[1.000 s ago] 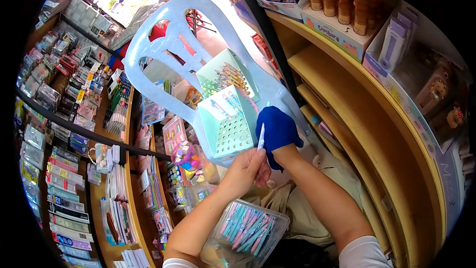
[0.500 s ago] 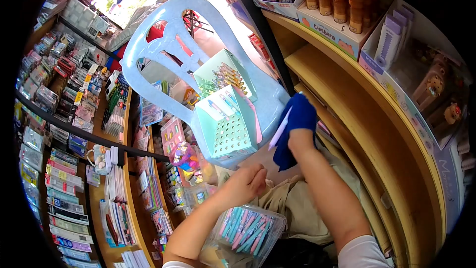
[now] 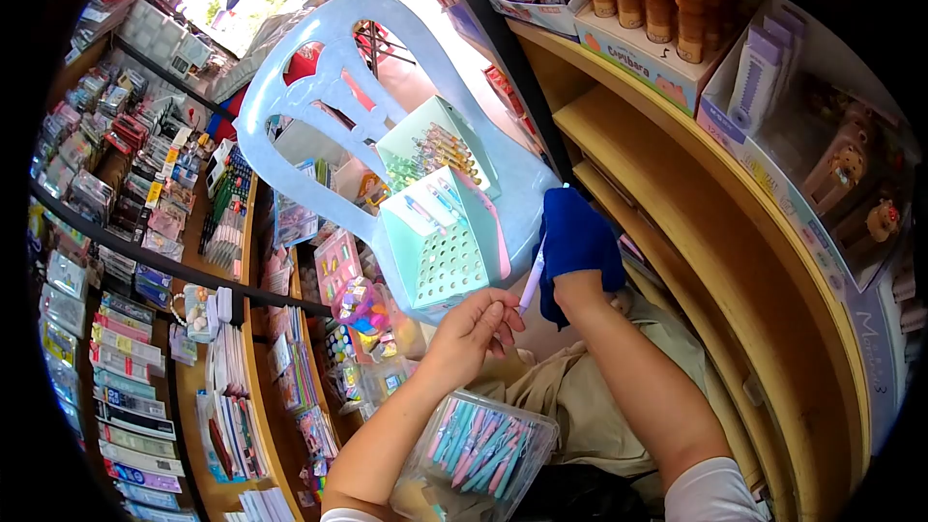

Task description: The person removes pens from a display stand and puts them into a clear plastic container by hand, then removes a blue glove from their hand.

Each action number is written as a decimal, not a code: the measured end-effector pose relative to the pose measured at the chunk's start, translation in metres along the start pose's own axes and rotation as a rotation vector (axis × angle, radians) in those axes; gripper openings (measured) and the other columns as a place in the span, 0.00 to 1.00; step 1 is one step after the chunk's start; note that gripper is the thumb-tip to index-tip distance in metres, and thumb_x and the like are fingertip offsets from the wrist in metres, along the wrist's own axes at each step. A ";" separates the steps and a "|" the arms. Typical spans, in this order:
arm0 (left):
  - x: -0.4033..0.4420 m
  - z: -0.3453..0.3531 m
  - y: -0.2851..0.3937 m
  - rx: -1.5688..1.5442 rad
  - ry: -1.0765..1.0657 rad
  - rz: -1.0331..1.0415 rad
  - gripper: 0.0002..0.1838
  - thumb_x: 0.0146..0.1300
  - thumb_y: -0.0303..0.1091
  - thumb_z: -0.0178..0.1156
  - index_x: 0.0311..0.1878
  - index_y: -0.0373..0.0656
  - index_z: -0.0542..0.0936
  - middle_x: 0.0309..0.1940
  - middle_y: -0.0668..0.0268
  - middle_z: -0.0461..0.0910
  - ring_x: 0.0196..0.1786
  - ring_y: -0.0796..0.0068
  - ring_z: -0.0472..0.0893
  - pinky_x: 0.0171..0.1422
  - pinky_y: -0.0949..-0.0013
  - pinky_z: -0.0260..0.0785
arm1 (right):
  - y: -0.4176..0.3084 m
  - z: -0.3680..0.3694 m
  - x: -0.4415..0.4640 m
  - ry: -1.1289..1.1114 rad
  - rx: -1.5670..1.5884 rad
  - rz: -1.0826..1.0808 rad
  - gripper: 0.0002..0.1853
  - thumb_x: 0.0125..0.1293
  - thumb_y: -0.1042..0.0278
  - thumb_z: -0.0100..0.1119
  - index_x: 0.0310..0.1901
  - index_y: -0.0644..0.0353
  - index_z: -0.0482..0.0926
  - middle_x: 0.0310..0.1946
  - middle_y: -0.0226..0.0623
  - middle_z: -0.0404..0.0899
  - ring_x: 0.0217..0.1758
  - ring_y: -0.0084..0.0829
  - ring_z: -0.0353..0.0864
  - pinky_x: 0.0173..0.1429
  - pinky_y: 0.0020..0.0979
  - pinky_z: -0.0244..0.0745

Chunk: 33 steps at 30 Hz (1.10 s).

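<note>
A blue cloth [image 3: 586, 244] covers most of my right hand [image 3: 577, 285], which holds a light purple pen [image 3: 532, 280] against it. At the pen's lower end, my left hand [image 3: 476, 327] has its thumb and fingers bent close together; whether they grip the pen is hard to make out. Beyond my hands, a mint holder with round holes [image 3: 451, 264] and a second mint box with pens [image 3: 394, 141] stand on a light blue plastic chair [image 3: 527, 203]. Below my left forearm is a clear plastic box [image 3: 544, 445] with several pink and blue pens [image 3: 483, 447].
Curved wooden shelves [image 3: 706, 222] run along the right, with a Capybara display box [image 3: 633, 66] on top. Racks of packaged stationery [image 3: 126, 367] fill the left side. A pink round container [image 3: 356, 302] sits left of the chair.
My right hand with the cloth and pen moved right, away from my left hand, then slightly down. My left hand opened a little and came up to the pen's lower end.
</note>
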<state>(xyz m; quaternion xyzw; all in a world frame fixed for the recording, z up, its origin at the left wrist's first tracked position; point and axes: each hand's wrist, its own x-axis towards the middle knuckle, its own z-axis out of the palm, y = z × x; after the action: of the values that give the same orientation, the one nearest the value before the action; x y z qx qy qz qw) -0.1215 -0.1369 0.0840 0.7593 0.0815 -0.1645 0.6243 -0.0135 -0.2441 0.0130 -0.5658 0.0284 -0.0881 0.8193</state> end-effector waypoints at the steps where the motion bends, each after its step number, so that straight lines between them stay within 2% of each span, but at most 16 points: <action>1: 0.001 0.000 -0.001 -0.009 -0.002 0.001 0.13 0.67 0.36 0.40 0.45 0.39 0.69 0.31 0.66 0.74 0.30 0.81 0.72 0.31 0.79 0.67 | -0.006 0.001 -0.003 0.005 -0.018 -0.034 0.12 0.59 0.63 0.46 0.20 0.56 0.67 0.16 0.26 0.64 0.19 0.19 0.60 0.24 0.23 0.55; 4: 0.002 -0.001 -0.003 -0.028 -0.005 0.002 0.13 0.67 0.36 0.41 0.45 0.39 0.69 0.31 0.67 0.74 0.30 0.81 0.72 0.31 0.79 0.67 | -0.005 -0.002 -0.007 -0.047 -0.231 -0.180 0.12 0.60 0.64 0.46 0.21 0.56 0.67 0.16 0.27 0.64 0.19 0.19 0.61 0.23 0.23 0.56; 6: 0.002 -0.001 -0.003 -0.029 -0.002 0.005 0.13 0.67 0.36 0.41 0.44 0.39 0.70 0.30 0.67 0.74 0.29 0.81 0.73 0.31 0.79 0.67 | 0.002 -0.003 -0.007 -0.098 -0.246 -0.212 0.12 0.61 0.65 0.45 0.21 0.57 0.67 0.16 0.27 0.64 0.19 0.19 0.62 0.23 0.23 0.56; 9: 0.002 -0.001 -0.003 -0.036 -0.008 0.001 0.13 0.67 0.36 0.41 0.44 0.39 0.70 0.30 0.67 0.74 0.29 0.81 0.72 0.31 0.79 0.67 | 0.009 -0.001 -0.008 -0.138 -0.104 -0.184 0.11 0.62 0.65 0.45 0.22 0.57 0.67 0.16 0.28 0.64 0.19 0.19 0.61 0.23 0.23 0.57; 15: 0.000 0.001 0.003 0.083 -0.102 -0.025 0.12 0.66 0.35 0.42 0.42 0.38 0.71 0.27 0.68 0.74 0.27 0.83 0.72 0.30 0.81 0.65 | 0.003 -0.001 -0.007 -0.119 -0.068 -0.185 0.12 0.62 0.63 0.46 0.23 0.56 0.67 0.16 0.26 0.63 0.19 0.18 0.61 0.24 0.22 0.56; 21: 0.000 -0.001 0.006 0.064 -0.083 -0.033 0.10 0.65 0.35 0.44 0.37 0.39 0.72 0.23 0.69 0.73 0.24 0.84 0.71 0.29 0.81 0.65 | 0.001 0.003 -0.003 -0.107 0.002 -0.152 0.12 0.62 0.62 0.47 0.23 0.55 0.66 0.17 0.25 0.62 0.20 0.17 0.61 0.25 0.21 0.56; 24: 0.000 -0.001 0.008 -0.025 -0.030 -0.060 0.10 0.65 0.34 0.45 0.34 0.39 0.72 0.21 0.69 0.73 0.22 0.83 0.70 0.27 0.81 0.63 | -0.008 0.003 -0.001 -0.122 -0.195 -0.294 0.10 0.61 0.64 0.46 0.23 0.57 0.66 0.17 0.29 0.63 0.20 0.21 0.62 0.26 0.24 0.57; 26: 0.000 -0.004 0.007 -0.112 0.040 0.014 0.09 0.64 0.34 0.46 0.33 0.39 0.71 0.21 0.69 0.72 0.21 0.83 0.69 0.25 0.81 0.62 | -0.021 0.003 0.001 -0.137 -0.416 -0.481 0.09 0.60 0.66 0.45 0.24 0.58 0.67 0.16 0.32 0.63 0.19 0.26 0.63 0.27 0.26 0.58; 29: 0.000 -0.007 0.011 -0.238 0.153 0.095 0.09 0.64 0.34 0.48 0.32 0.39 0.71 0.20 0.68 0.71 0.19 0.82 0.67 0.23 0.80 0.59 | -0.026 0.005 0.003 -0.303 -0.478 -0.487 0.07 0.57 0.70 0.46 0.24 0.60 0.68 0.17 0.38 0.66 0.21 0.34 0.65 0.27 0.29 0.59; 33: -0.002 -0.012 0.011 -0.366 0.226 0.162 0.09 0.63 0.35 0.48 0.31 0.39 0.70 0.19 0.68 0.70 0.18 0.81 0.66 0.22 0.79 0.58 | -0.030 0.012 0.004 -0.736 -0.351 -0.426 0.09 0.51 0.67 0.49 0.17 0.59 0.70 0.14 0.38 0.68 0.18 0.32 0.67 0.23 0.31 0.59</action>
<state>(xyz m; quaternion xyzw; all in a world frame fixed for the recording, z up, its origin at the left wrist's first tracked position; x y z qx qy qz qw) -0.1182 -0.1275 0.0964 0.6509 0.1180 -0.0102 0.7498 -0.0107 -0.2443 0.0449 -0.6828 -0.3671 -0.0416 0.6304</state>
